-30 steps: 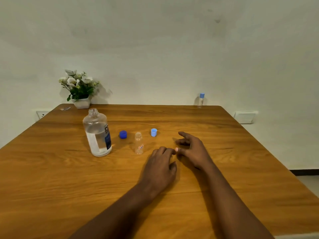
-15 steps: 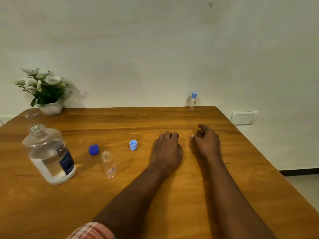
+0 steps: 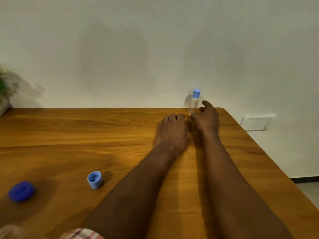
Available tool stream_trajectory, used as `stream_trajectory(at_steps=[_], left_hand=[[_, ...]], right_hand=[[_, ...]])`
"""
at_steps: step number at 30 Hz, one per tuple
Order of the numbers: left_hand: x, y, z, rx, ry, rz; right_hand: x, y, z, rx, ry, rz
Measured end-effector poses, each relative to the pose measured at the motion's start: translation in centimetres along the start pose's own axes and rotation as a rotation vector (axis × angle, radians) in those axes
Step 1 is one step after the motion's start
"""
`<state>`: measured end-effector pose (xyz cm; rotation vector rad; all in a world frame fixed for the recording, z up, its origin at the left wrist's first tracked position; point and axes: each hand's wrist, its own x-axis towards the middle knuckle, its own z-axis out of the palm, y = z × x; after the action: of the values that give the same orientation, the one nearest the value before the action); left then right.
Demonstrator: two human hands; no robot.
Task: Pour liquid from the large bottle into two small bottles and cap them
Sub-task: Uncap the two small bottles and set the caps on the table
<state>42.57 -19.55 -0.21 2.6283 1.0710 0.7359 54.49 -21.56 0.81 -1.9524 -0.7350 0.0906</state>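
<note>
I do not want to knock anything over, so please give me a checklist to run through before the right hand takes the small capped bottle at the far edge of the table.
1. Small clear plastic bottle with the light blue cap stands upright: ok.
2. Right hand is beside it, fingers open: ok.
3. Fingers already touch the bottle: cannot tell.
4. Left hand holds nothing: ok.
5. Loose light blue plastic cap lies on the brown wooden table, away from both arms: ok.
6. That bottle is open for pouring: not ok, its cap is on.
</note>
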Motion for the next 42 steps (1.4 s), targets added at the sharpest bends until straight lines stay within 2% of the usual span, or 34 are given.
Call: stream_trajectory(at_steps=[6,12,20,28,34,42], left_hand=[[1.8,-0.4,0.9,0.007,0.053,-0.009],[-0.1,-0.1,0.0,0.006,0.038,0.013],[-6.4,0.2,-3.2,-0.046,-0.029,-0.013],[-16.8,-0.2,-8.8,-0.137,-0.087,0.028],[-23.9,-1.5,-13.2,-0.126,-0.089,0.074],[-28.7,-5.4,-16.7,-0.116,-0.050,0.020]], right_hand=[[2.7,0.6,1.5,-0.054,-0.019,-0.042],[0.7,0.6,0.9,-0.078,-0.014,-0.049],[-8.3,-0.3,-1.9,-0.056,0.020,-0.041],[-21.4,-3.1,-4.8,-0.005,0.006,-0.051],[-29.4,-5.4,-5.7,0.061,-0.096,-0.058],[-34.8,-7.7,-5.5,0.194,-0.368,-0.076]])
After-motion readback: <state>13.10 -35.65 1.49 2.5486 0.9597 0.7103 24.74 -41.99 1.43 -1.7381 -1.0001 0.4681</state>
